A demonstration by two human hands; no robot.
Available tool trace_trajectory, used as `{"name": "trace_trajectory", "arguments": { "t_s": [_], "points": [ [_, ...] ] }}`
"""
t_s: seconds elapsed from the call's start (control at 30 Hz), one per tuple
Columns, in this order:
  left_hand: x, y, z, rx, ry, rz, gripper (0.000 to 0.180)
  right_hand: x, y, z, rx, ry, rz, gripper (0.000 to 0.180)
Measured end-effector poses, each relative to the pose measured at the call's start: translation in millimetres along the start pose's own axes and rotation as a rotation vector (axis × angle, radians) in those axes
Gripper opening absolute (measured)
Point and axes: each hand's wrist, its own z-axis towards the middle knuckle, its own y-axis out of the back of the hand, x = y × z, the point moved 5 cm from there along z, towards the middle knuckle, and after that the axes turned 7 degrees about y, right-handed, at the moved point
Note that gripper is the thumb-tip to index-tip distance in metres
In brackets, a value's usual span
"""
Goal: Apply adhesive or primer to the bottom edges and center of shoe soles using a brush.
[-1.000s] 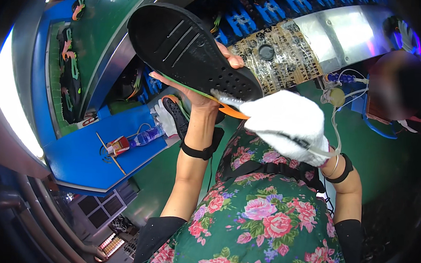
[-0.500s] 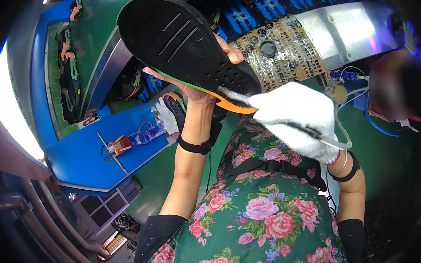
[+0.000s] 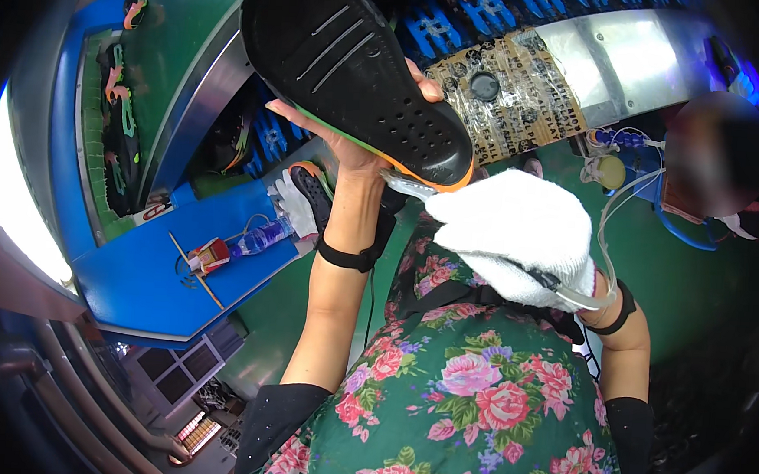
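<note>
A black shoe sole (image 3: 350, 79) with slots, small round holes and an orange-and-green rim is tilted up in front of me. My bare left hand (image 3: 354, 149) grips it from beneath and behind, fingers showing at both edges. My right hand (image 3: 518, 237), in a white knitted glove, is closed around a slim brush (image 3: 409, 187). The brush's pale tip is at the orange lower rim of the sole; whether it touches cannot be told. A clear tube (image 3: 609, 225) runs from the brush's back end up toward the right.
Another sole (image 3: 311, 194), a water bottle (image 3: 266, 236) and a small red box (image 3: 211, 254) are on the blue table (image 3: 137, 287) at left. Ahead curves a metal-edged conveyor (image 3: 621, 56) with a taped cardboard patch (image 3: 510, 89). A person (image 3: 723, 154) is at far right.
The sole has shifted up and right, turned slightly. My right hand and brush have moved down, from the sole's face to its lower rim.
</note>
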Motion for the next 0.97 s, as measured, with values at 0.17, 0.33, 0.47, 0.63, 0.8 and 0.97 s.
{"name": "trace_trajectory", "arguments": {
  "t_s": [0.17, 0.33, 0.47, 0.63, 0.8, 0.97],
  "points": [
    [1.9, 3.5, 0.1, 0.0, -0.003, 0.096, 0.141, 0.7, 6.4, -0.8, -0.071, -0.17, 0.006, 0.025],
    [11.2, -1.2, -2.5, -0.011, 0.024, -0.063, 0.142, -0.5, 2.3, -6.4, -0.126, -0.148, -0.023, 0.022],
    [13.8, -0.1, 0.3, 0.0, 0.032, -0.023, 0.142, -11.4, 1.5, -12.9, -0.201, -0.183, 0.175, 0.019],
    [14.1, 6.4, -3.6, -0.065, 0.073, 0.101, 0.143, -23.1, 11.3, -25.8, -0.343, -0.291, 0.187, 0.019],
    [13.1, 1.8, 0.8, 0.058, 0.081, 0.125, 0.146, -14.2, 12.6, -28.1, -0.206, -0.198, -0.058, 0.017],
    [19.2, -11.3, 3.5, 0.222, 0.161, 0.042, 0.144, -24.2, 4.9, -30.2, -0.133, -0.301, 0.29, 0.017]
  ]
}}
